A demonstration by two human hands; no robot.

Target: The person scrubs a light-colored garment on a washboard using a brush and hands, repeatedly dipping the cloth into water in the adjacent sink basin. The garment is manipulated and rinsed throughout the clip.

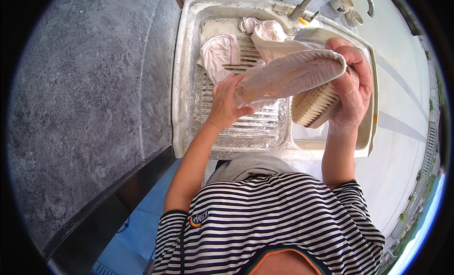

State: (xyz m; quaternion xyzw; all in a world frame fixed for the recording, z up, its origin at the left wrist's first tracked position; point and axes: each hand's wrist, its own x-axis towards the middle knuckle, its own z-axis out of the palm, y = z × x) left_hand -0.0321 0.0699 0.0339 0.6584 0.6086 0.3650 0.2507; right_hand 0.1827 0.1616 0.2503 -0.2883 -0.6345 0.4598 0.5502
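A wet white garment with a ribbed, gathered edge (pixel 302 74) is stretched between my hands above the washboard sink (pixel 182 86). My left hand (pixel 227 104) grips its left end, the thumb stretched out below. In my right hand (pixel 352 90) is a scrubbing brush (pixel 314 104) with pale bristles facing left and a wooden back. The garment's ribbed edge reaches the fingers of that hand; whether they pinch it too is hidden. Behind the left hand, a white cloth with a pink stripe (pixel 220 55) lies on the ridges.
More bunched white cloth (pixel 269 31) lies at the back of the washboard. A basin (pixel 309 143) is set into the sink's right side. Beyond the rim are a tap (pixel 300 10) and some small tubs (pixel 341 1). A dark grey stone-like surface (pixel 90 86) adjoins the sink on the left.
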